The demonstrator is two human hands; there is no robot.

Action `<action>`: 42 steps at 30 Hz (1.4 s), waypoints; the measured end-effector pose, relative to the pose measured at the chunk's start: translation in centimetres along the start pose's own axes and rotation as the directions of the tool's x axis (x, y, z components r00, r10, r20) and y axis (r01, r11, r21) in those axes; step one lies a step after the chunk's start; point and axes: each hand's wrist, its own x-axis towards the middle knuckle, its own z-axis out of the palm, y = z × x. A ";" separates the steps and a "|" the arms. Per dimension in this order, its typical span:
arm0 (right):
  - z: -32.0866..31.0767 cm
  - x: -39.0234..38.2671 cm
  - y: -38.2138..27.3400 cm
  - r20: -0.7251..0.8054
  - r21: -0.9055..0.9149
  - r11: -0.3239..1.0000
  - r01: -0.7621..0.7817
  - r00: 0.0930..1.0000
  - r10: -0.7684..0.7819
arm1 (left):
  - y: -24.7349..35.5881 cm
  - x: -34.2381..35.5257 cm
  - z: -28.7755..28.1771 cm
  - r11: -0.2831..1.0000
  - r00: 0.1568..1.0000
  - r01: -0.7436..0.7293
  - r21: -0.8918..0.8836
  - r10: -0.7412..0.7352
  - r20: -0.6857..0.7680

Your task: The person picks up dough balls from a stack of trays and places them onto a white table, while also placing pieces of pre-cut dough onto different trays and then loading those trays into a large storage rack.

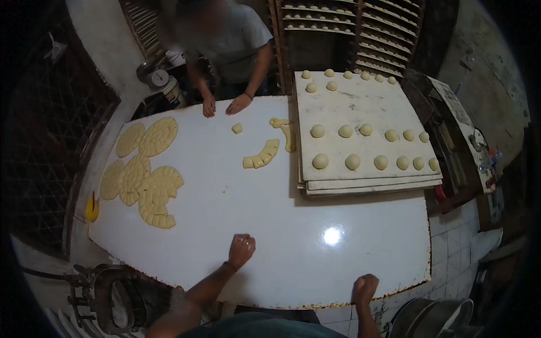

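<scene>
My left hand and right hand curl, apart; I can't see inside. Far dough pieces seem soft: scoop under.

- The view is taken from the person's head, above the near edge of the bench, at fairly close range.
- It is pitched downward and faced across to the far edge, with the racks caught beyond.
- The left hand and right hand are seen from above.
- Both side edges are taken in, bent by the fisheye lens.
</scene>
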 end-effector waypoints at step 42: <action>20.1 21.9 -30.6 0.471 0.425 0.904 -0.032 0.861 -0.192 | -4.4 -0.7 -2.5 0.766 0.965 0.228 -0.601 -0.262 0.032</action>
